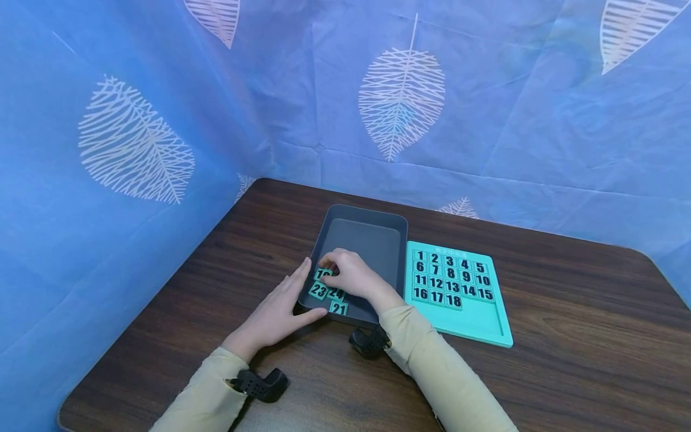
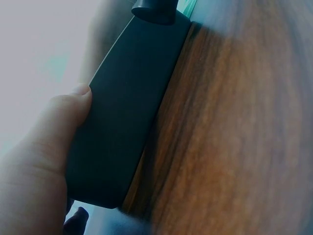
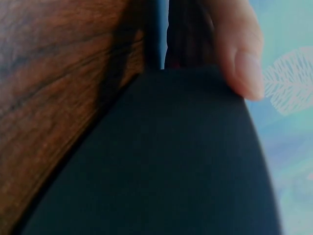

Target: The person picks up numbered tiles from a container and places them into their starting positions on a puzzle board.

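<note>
In the head view, my right hand (image 1: 353, 273) reaches into the dark grey tray (image 1: 372, 240), thumb and index finger pinching a green number tile (image 1: 323, 274) whose second digit is partly covered. Tiles 23 (image 1: 318, 291), 24 (image 1: 336, 294) and 21 (image 1: 339, 308) lie close below those fingers. My left hand (image 1: 281, 309) spans the tray's near left corner, fingers straight along the left side and thumb along the near edge. The left wrist view shows its thumb (image 2: 78, 105) against the rim. Right of the tray lies a turquoise number board (image 1: 469, 321) with tiles 1 to 18 in rows.
Both tray and board sit on a dark wood table (image 1: 567, 312). A blue cloth with white leaf prints (image 1: 486, 120) hangs behind the table and on its left. Each wrist carries a black camera, one at the left cuff (image 1: 261, 384) and one at the right cuff (image 1: 371, 342).
</note>
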Demonstrator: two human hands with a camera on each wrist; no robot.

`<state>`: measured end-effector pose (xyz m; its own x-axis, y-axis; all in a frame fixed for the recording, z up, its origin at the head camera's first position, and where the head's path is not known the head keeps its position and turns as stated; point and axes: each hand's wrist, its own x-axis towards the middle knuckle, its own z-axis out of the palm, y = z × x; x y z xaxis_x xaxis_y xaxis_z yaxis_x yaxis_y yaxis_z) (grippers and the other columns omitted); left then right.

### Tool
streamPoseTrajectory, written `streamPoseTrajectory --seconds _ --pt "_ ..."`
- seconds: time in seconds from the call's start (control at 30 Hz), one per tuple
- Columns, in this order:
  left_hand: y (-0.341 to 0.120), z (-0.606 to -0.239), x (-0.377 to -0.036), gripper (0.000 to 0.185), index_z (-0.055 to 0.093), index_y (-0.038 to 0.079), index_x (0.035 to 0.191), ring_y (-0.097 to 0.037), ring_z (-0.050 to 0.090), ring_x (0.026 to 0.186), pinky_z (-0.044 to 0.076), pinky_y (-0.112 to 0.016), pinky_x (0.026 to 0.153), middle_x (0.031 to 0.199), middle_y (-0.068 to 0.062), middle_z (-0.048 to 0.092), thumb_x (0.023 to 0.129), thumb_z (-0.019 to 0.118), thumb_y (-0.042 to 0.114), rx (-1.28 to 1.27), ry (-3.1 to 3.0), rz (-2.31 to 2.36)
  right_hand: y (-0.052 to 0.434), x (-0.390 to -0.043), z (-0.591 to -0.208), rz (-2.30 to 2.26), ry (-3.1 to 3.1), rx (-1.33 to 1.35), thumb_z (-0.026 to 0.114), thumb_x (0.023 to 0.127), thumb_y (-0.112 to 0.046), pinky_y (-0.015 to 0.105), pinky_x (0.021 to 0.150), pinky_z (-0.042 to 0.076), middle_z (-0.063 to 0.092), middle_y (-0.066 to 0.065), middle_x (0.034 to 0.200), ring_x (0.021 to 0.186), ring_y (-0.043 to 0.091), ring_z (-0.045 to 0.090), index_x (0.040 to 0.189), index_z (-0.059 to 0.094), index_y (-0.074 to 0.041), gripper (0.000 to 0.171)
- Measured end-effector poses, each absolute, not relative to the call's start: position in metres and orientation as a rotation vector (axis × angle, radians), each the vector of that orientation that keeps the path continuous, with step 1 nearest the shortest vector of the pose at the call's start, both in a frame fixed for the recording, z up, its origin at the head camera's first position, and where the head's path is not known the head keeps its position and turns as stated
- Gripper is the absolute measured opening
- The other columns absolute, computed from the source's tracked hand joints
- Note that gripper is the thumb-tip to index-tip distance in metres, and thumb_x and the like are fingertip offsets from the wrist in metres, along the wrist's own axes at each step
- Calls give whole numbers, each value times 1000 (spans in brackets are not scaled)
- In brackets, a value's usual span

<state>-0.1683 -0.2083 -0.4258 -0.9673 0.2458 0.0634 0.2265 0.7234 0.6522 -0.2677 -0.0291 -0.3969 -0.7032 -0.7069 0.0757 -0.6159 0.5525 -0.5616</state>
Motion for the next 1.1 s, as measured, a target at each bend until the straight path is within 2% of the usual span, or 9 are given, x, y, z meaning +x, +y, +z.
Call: streamPoseTrajectory --seconds 0.37,1.1 --pt "-207 -427 -169 94 1 22 155 -24 13 144 18 -54 112 160 0 5 88 55 61 397 2896 1078 -27 -266 -396 -799 2646 -1140 69 86 -9 33 84 51 61 8 108 98 20 57 116 65 -2 31" --pt "-207 -427 -168 95 3 21 155 -27 13 144 18 -58 110 160 0 5 88 57 60 386 2899 1086 -28 -263 -392 -776 2635 -1075 70 85 -8 33 83 51 63 10 111 99 21 58 117 65 -2 33"
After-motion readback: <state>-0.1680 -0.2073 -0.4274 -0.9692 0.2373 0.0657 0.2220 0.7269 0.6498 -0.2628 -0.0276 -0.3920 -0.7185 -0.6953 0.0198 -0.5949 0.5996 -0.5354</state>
